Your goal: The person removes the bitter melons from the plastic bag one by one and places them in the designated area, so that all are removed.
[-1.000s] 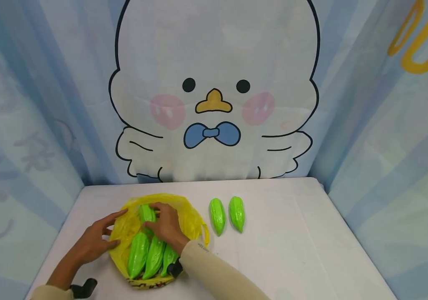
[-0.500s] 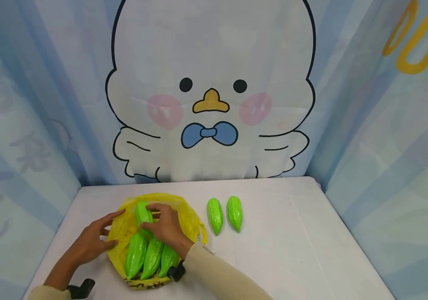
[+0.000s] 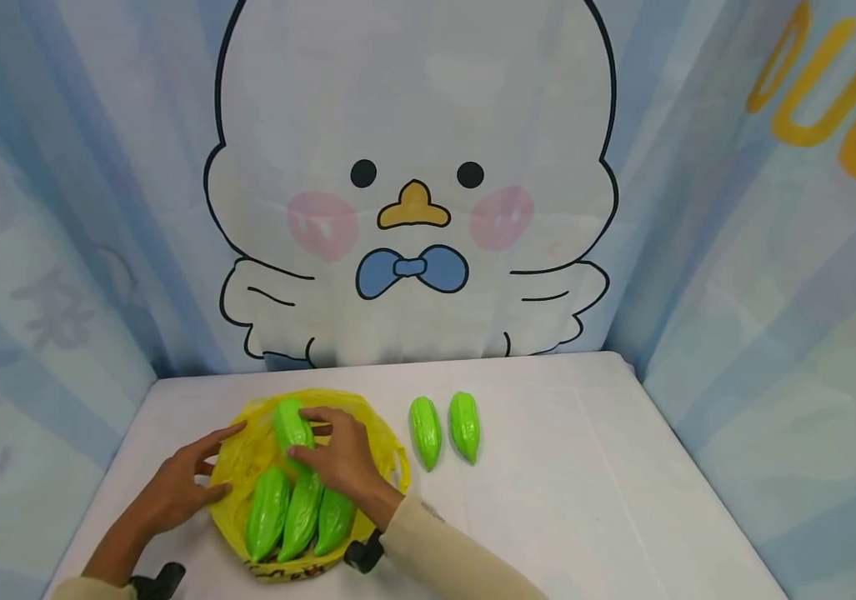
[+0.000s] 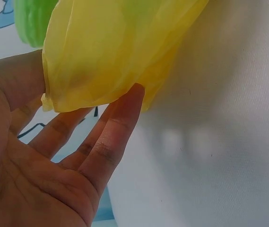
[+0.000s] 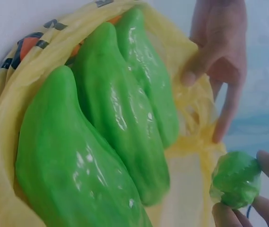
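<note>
Pale blue curtains hang around you, with a white cartoon duck [image 3: 412,108] in a blue bow tie [image 3: 410,267] facing you and orange letters [image 3: 833,92] high on the right one. Before you is a white surface [image 3: 563,508], and on its left side your yellow plastic bag [image 3: 380,433] gapes wide, dark and orange print along its near edge. Your right hand [image 3: 345,454] is clamped on a ridged green gourd [image 3: 292,423], thumb on one side and fingers on the other, over the far part of the bag's mouth; whether it touches the bag you cannot tell. Nearer you, three more gourds [image 3: 302,518] lie side by side in the bag. Your left hand [image 3: 176,492] has its fingers and thumb apart, touching the bag's left edge. To the right of the bag, two loose gourds [image 3: 464,427] lie next to each other, slightly apart. You wear beige sleeves [image 3: 465,554].
</note>
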### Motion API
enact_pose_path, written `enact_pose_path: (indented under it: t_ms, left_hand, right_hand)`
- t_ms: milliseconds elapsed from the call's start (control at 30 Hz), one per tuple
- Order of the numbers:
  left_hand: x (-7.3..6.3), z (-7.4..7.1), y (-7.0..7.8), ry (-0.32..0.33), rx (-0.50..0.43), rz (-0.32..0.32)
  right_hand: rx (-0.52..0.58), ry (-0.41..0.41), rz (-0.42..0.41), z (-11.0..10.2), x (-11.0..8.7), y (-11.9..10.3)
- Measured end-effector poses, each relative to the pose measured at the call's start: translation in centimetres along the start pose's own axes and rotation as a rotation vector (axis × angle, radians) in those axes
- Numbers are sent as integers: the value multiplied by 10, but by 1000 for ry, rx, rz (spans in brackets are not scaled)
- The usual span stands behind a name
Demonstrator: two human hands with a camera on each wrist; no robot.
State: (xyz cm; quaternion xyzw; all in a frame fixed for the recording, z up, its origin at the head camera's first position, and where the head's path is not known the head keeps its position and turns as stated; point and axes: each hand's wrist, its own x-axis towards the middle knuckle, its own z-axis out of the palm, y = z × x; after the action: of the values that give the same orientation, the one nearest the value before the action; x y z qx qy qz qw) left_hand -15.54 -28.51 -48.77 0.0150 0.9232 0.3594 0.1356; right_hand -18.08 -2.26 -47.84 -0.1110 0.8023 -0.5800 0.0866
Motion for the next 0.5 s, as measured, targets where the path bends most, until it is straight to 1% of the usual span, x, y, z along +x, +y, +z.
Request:
enact_pose_path:
  t_ms: [133, 333, 500]
  left_hand:
    - [-1, 1, -1, -2, 1, -7]
    - [0, 2, -1, 1, 1, -12]
    - [1, 2, -2, 7, 2, -13]
  right_hand:
    - [24, 12, -21, -8, -3, -1]
    - [59, 55, -44, -25, -6, -2]
    - [46, 105, -64, -42, -8, -1]
